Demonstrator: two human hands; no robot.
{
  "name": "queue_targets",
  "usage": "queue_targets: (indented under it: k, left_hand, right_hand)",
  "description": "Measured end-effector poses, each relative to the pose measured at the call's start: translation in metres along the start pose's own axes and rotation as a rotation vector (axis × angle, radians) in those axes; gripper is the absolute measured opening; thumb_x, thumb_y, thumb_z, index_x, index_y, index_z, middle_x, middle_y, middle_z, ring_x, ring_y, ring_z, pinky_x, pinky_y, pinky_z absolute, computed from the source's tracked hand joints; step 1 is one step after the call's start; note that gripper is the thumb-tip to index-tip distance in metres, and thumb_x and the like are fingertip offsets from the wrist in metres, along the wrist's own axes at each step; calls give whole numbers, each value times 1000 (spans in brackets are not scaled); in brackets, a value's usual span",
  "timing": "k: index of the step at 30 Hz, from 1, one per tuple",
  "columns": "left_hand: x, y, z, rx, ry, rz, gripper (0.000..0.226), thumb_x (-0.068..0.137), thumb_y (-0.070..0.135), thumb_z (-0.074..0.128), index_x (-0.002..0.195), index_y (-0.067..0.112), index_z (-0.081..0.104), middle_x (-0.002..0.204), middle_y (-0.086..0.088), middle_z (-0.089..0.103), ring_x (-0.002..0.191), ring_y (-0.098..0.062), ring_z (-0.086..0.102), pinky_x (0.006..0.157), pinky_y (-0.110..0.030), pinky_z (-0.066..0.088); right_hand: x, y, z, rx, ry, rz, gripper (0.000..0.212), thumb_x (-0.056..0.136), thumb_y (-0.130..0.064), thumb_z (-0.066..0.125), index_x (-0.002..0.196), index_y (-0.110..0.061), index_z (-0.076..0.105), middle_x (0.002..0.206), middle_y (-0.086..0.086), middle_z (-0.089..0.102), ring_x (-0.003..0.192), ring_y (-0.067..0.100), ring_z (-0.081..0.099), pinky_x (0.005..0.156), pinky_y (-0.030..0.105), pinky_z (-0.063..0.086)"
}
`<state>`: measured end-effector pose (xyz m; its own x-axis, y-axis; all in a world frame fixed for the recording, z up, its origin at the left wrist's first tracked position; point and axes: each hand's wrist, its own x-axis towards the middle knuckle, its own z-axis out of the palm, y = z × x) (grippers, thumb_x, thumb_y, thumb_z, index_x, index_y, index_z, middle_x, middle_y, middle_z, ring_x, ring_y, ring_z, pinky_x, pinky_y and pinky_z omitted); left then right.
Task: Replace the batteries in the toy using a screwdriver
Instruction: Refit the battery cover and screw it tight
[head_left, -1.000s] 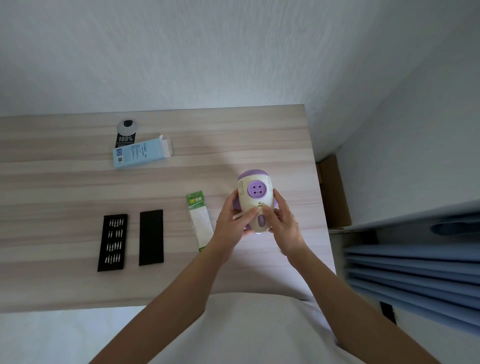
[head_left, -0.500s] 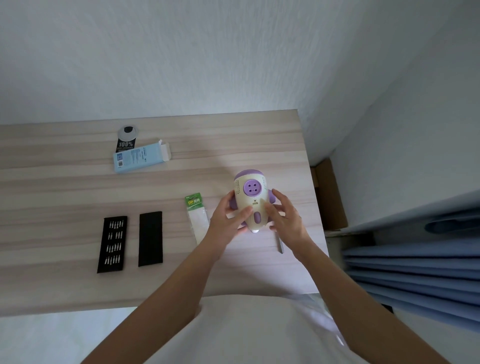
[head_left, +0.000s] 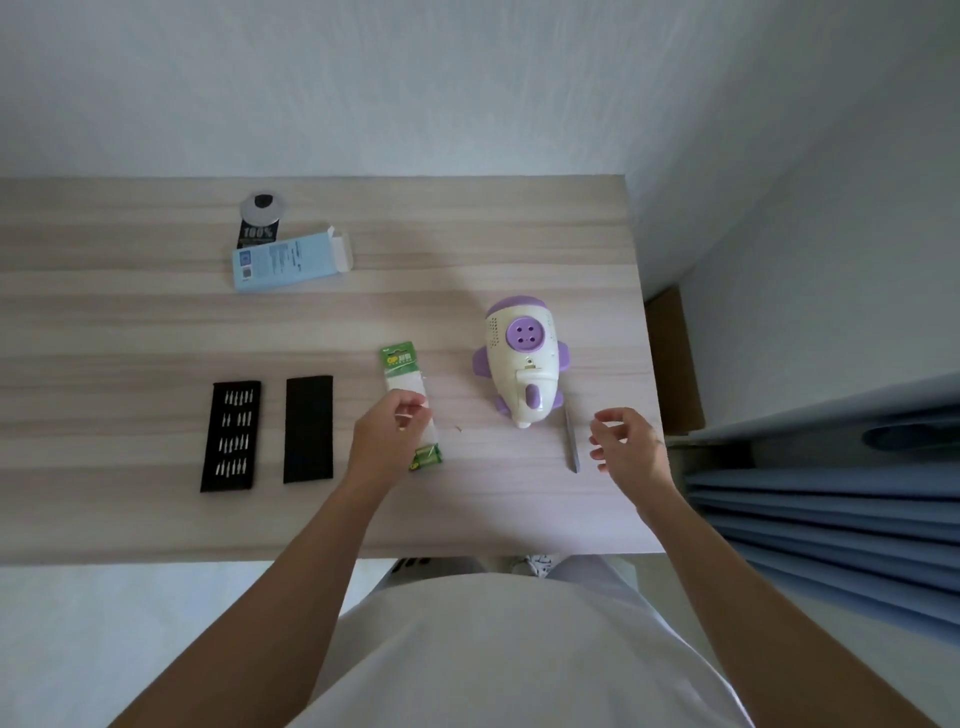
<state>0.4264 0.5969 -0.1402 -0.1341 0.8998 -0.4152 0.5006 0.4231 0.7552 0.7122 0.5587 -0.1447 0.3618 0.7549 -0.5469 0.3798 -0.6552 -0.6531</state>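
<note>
Toy (head_left: 521, 358): cream and purple rocket-shaped body, standing on the table (head_left: 130, 322) toward its right edge, nose pointing away from the person, free of both hands.

Screwdriver (head_left: 572, 440): thin grey shaft lying flat on the table, just right of the toy's near end. Long axis runs roughly away from and toward the person, near end angled slightly right.

Right hand (head_left: 626, 441): open, fingers loosely curled, empty; hovers just right of the screwdriver, level with its near half. Plainly the nearer hand to the tool, which lies between it and the toy. Judged next move: a short reach leftward and down to close on the shaft across its long axis.

Left hand (head_left: 387, 436): over the battery pack (head_left: 410, 400), fingers pinched at the white card; whether it grips the pack or some small item cannot be told. Toy lies to its right, well apart.

Battery pack: green-headed blister card, lying lengthwise away from the person, left of the toy.

Small speck (head_left: 458, 429): on the table between pack and toy, possibly a screw; too small to confirm.

Bit tray (head_left: 232, 435) and black lid (head_left: 308, 429): side by side, far left, untouched.

Blue carton (head_left: 291, 261): far side, open flap.
</note>
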Motion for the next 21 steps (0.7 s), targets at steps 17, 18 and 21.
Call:
queue_targets:
  k: [17, 18, 21]
  left_hand:
    - [13, -40, 44, 403, 43, 387, 17, 70, 19, 86, 81, 21, 74, 77, 6, 65, 74, -23, 59, 71, -43, 49]
    - [14, -42, 46, 393, 53, 392, 16, 71, 19, 86, 81, 21, 74, 77, 6, 65, 73, -23, 58, 70, -43, 49]
    - [14, -45, 50, 374, 80, 391, 13, 73, 21, 86, 79, 22, 74, 76, 8, 65, 73, -22, 55, 69, -41, 46]
  right_hand:
    - [12, 6, 43, -381, 73, 12, 34, 89, -50, 64, 93, -17, 54, 91, 1, 63, 87, 24, 54, 69, 34, 41]
    - [11, 5, 43, -393, 79, 9, 34, 89, -49, 64, 93, -16, 54, 92, 1, 61, 87, 24, 53, 70, 34, 41]
    - [9, 4, 45, -410, 88, -4, 35, 90, -47, 65, 94, -14, 54, 94, 0, 57, 86, 23, 51, 70, 34, 40]
